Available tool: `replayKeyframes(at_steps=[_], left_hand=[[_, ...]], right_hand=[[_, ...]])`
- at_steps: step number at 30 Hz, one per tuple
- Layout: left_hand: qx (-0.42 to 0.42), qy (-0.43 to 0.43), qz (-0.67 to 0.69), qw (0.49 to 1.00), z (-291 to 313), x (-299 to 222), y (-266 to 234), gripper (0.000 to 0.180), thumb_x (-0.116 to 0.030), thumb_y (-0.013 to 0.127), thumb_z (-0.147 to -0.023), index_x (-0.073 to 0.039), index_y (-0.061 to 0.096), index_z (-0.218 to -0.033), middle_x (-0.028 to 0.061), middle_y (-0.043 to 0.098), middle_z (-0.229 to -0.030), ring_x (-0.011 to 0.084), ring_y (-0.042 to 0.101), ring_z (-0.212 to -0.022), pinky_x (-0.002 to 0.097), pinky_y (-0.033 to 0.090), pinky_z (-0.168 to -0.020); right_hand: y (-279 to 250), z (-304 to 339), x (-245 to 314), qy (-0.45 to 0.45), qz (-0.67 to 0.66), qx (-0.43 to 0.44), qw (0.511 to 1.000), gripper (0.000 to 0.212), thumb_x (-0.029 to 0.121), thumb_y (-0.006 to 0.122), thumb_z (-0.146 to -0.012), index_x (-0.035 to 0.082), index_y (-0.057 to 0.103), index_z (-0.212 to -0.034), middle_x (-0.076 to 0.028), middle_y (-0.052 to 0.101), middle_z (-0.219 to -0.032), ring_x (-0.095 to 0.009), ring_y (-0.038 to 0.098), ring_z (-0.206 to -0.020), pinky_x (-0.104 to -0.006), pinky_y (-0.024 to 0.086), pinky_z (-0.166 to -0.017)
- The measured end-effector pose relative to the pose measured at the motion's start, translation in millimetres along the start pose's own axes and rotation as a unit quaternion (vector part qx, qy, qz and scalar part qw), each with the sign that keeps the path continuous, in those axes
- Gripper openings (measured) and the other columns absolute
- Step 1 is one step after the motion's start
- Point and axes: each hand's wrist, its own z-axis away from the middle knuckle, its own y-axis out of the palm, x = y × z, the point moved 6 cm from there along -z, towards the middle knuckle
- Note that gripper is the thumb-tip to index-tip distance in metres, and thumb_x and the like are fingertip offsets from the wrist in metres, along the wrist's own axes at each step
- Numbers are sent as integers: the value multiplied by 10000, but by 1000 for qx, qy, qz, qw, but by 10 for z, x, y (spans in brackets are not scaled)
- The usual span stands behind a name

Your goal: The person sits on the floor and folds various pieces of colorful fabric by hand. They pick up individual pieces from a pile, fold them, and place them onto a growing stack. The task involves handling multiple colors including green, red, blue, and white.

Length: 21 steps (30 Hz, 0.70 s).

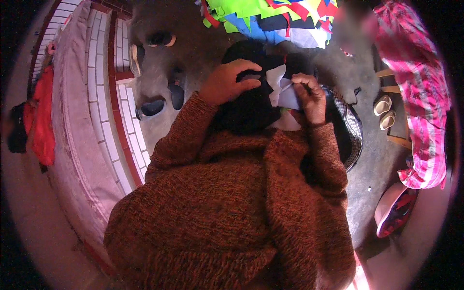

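Grey floor (357,198) surrounds the person, with a bright pile (268,18) of cut cloth ahead. Handling of the white cloth (290,99) looks under way; how much is finished cannot be told, though many pieces sit in the pile. It lies between the hands, over black fabric (241,110), looking thin, creased and angular. On the left hand (222,83), thumb and fingers stand apart; the right hand (311,96) seems to pinch the white cloth's edge.
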Motion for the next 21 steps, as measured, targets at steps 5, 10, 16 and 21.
replayKeyframes(at_steps=[5,10,16,21], left_hand=[[-78,86,-39,992,14,-44,140,319,-278,706,-720,-59,624,-936,138,612,-961,304,589,-921,389,467,-803],[-60,107,-132,984,35,-55,401,355,-413,691,-689,-102,619,-845,118,563,-825,324,546,-797,447,424,-661],[-101,-1,-225,969,36,171,643,427,-504,651,-665,-120,626,-849,110,544,-1044,308,485,-1031,510,349,-811],[-78,-26,-198,977,1,177,687,363,-453,669,-641,-134,640,-813,77,540,-1030,276,471,-1063,547,323,-830]], right_hand=[[-10,27,28,-33,68,11,997,147,-9,601,-836,42,623,-973,-60,617,-971,-166,570,-917,-278,441,-841],[64,6,234,15,98,49,994,87,69,600,-847,27,610,-921,-61,604,-932,-160,558,-856,-283,462,-776],[255,-211,162,-64,261,169,948,161,131,581,-856,14,588,-967,-99,593,-893,-201,558,-815,-339,476,-740],[327,-183,-158,-135,471,134,861,228,244,559,-809,81,597,-964,-103,577,-974,-334,524,-922,-440,405,-816]])
